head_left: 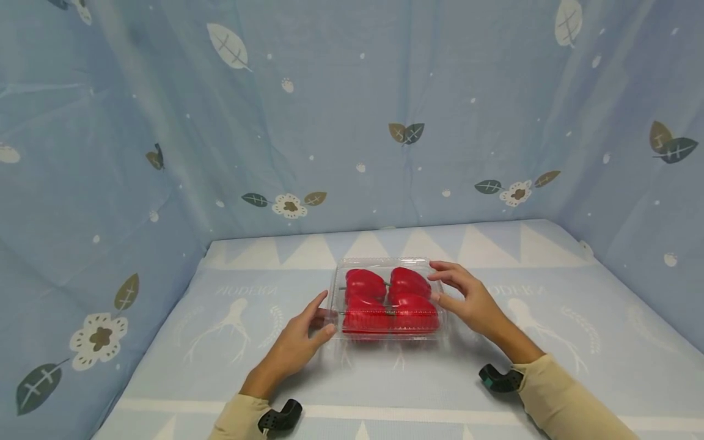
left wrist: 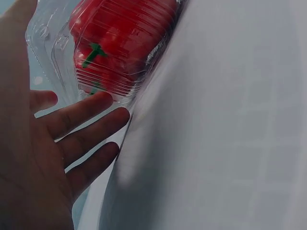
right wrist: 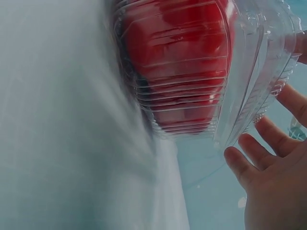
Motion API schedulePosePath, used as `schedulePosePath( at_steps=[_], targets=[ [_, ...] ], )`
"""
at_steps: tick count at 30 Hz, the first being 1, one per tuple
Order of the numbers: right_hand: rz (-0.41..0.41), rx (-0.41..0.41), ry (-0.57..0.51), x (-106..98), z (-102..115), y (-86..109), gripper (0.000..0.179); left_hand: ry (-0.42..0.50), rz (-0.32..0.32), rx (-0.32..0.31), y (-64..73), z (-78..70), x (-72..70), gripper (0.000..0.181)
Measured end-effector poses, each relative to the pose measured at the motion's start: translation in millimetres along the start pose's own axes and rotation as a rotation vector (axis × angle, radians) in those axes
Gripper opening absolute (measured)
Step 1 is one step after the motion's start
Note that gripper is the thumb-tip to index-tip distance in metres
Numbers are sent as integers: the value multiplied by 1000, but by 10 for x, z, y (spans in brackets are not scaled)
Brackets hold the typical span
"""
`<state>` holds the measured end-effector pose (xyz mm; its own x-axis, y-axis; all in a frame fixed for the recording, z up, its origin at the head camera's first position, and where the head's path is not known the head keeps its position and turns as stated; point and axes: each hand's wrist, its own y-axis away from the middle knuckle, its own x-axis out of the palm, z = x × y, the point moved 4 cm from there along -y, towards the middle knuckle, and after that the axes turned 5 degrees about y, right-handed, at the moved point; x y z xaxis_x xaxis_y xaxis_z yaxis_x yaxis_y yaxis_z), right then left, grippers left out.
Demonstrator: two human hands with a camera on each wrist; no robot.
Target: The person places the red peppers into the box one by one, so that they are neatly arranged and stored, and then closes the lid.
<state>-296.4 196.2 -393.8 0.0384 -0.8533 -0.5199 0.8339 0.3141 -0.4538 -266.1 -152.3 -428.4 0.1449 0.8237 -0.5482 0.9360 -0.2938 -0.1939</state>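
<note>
A clear plastic clamshell box [head_left: 385, 263] stands on the table and has several shiny red bell peppers [head_left: 365, 285] inside. Green stems [left wrist: 94, 54] show through its ribbed wall in the left wrist view. My left hand [head_left: 297, 341] is at the box's left side, fingers spread and fairly straight, with fingertips at or near the wall. On the other side, my right hand [head_left: 474, 300] has its fingers extended along the right edge. Its fingertips touch or nearly touch the lid rim [right wrist: 268, 93] in the right wrist view. The lid lies over the peppers; whether it is latched I cannot tell.
A pale blue and white patterned cloth [head_left: 231, 366] covers the table. Blue curtains [head_left: 352, 91] with leaf and flower prints enclose the back and both sides. A black wrist device [head_left: 280, 417] sits at the left sleeve, another black device [head_left: 500, 379] at the right.
</note>
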Motion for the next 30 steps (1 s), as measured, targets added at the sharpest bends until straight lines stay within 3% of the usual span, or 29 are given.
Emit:
schedulePosePath(
  at_steps=[5,17,25,30],
  targets=[
    [6,-4,11,5,9,15,35,-21,1,-17,19,-37,-8,71],
    [-19,-26,34,-34,52,79,33,-18,25,24,38,-57,-26,67],
    [-117,103,119,-93,-39,137,31,35,10,8,32,-71,-36,62],
    [-80,176,182,-70,-92,196,33,60,-11,39,26,-67,-41,55]
  ],
)
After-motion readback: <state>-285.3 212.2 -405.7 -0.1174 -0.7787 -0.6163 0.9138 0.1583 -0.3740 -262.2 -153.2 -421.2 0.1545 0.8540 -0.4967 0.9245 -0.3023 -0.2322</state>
